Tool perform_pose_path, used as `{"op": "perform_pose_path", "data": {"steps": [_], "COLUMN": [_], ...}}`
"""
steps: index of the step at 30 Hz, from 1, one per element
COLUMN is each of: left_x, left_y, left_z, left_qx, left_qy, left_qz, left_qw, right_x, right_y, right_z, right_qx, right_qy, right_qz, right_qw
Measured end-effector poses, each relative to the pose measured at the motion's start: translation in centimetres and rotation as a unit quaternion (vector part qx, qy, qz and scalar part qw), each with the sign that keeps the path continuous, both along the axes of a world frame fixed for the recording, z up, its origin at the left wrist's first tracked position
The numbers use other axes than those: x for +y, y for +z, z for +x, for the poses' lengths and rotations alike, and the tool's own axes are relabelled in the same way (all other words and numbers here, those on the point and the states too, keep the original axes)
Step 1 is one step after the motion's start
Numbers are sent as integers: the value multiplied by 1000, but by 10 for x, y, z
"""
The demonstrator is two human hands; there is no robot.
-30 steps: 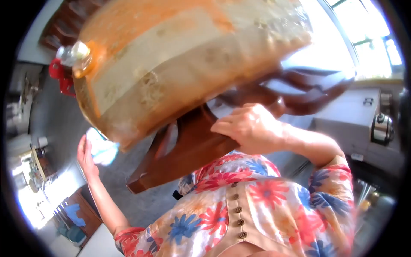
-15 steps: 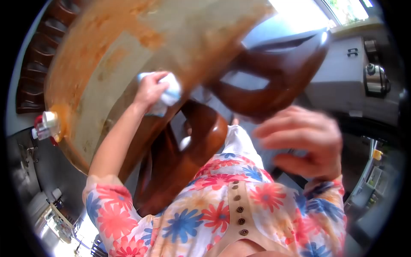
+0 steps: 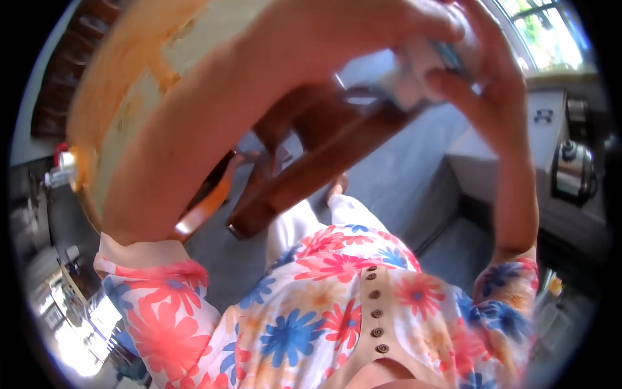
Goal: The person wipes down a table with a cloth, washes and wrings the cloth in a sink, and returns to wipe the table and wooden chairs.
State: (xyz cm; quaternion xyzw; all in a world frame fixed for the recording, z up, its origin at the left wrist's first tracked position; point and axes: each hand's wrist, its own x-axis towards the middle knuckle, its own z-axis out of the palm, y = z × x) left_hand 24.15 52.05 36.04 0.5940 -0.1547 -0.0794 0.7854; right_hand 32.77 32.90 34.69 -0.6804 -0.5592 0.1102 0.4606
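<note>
At the upper right my two hands meet around a pale, bluish-white cloth (image 3: pixel 418 68), which hangs bunched and blurred. My left hand (image 3: pixel 431 23) reaches across from the left, its fingers closed on the cloth at the top. From the right, my right hand (image 3: pixel 495 74) grips it too, thumb in front and fingers curled behind. Below the cloth stands a dark brown wooden chair (image 3: pixel 343 142), partly hidden by my left forearm. The wooden table (image 3: pixel 139 104), with a greyish, orange-stained top, lies under that arm.
A clear bottle (image 3: pixel 61 176) stands by the table's left edge. To the right are a white cabinet (image 3: pixel 499 136) and a shiny metal cooker pot (image 3: pixel 573 172). Grey floor (image 3: pixel 408 175) shows beside the chair. More brown chairs (image 3: pixel 74 71) line the far left.
My left hand has carried the cloth off the table, up and to the right. My right hand has risen and taken hold of it. The chairs appear in a different position in view.
</note>
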Motion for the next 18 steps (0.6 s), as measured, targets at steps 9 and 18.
{"op": "perform_pose_path", "data": {"steps": [9,18], "left_x": [-57,-119], "left_y": [-42,-53], "left_z": [-48,-51], "left_qx": [10,160], "left_qy": [159,356], "left_qz": [527,594], "left_qw": [835,704], "right_x": [-12,28], "right_y": [-61,-80], "right_z": [132,159], "right_qx": [38,72], "right_qy": [104,393], "right_qz": [-119,-217], "right_qw": [987,891]}}
